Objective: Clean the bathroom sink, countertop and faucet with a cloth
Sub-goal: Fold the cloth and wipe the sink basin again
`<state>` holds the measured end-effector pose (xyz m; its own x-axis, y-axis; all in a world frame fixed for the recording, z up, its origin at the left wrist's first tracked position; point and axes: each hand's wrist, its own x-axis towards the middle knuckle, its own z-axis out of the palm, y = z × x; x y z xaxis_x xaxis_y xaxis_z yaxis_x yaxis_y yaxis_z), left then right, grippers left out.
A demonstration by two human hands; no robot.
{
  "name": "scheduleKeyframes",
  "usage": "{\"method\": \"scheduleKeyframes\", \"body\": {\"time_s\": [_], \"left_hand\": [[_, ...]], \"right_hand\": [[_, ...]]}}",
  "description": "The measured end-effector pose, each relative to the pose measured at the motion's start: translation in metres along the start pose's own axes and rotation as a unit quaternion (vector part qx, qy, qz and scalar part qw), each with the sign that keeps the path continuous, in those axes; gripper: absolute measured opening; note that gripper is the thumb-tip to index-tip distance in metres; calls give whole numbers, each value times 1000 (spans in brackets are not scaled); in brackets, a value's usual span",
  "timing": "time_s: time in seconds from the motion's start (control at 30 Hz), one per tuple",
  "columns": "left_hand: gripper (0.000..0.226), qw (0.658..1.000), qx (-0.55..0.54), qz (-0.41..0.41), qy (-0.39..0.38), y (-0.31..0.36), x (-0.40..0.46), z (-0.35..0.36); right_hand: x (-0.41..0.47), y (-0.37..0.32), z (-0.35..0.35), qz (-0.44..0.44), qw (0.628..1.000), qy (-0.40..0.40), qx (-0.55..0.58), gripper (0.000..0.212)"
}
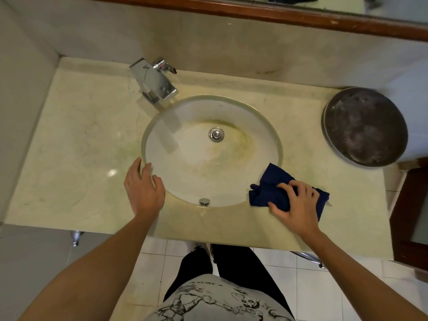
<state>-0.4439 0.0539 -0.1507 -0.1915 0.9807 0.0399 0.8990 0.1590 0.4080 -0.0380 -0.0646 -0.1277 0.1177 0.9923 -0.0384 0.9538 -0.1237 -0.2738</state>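
The dark blue cloth [273,193] lies bunched on the marble bench [76,140] at the near right edge of the round sink [192,172], one corner lapping over the rim. The right hand [298,202] presses down on it with fingers curled into the folds, holding the cloth against the stone. The left hand [143,186] holds nothing; its fingers are relaxed and rest on the sink's near left rim, as if bracing. Inside the basin a yellowish stain rings the chrome drain stopper [216,134] and spreads toward the right wall, and a small chrome overflow cap [204,201] sits at the near rim. The square chrome faucet [154,81] stands at the far left of the sink, well apart from both hands. A dark round metal pan [364,127] sits at the far right of the bench, overhanging its edge. Judging from this, the wiping is at an early stage: the stain looks untouched and the faucet unreached. The risks from here are plain enough. A bunched cloth covers little surface and may only smear the stain; a wide sweep to the right could knock the overhanging pan off the bench; and weight on the left hand could slip on a wet, smooth rim.
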Motion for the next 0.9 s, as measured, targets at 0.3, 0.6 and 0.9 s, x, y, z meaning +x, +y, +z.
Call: {"method": "scheduleKeyframes", "body": {"time_s": [0.3,0.6,0.9], "left_hand": [[40,1000,-12,16,18,-4,0,5],[59,963,-143,192,-123,130,-1,19],[41,753,70,492,-431,312,-14,21]], "right_hand": [[21,50,-46,118,988,-72,73,41],[50,51,-67,74,954,-213,196,23],[26,46,-108,-17,962,-145,229,21]]}}
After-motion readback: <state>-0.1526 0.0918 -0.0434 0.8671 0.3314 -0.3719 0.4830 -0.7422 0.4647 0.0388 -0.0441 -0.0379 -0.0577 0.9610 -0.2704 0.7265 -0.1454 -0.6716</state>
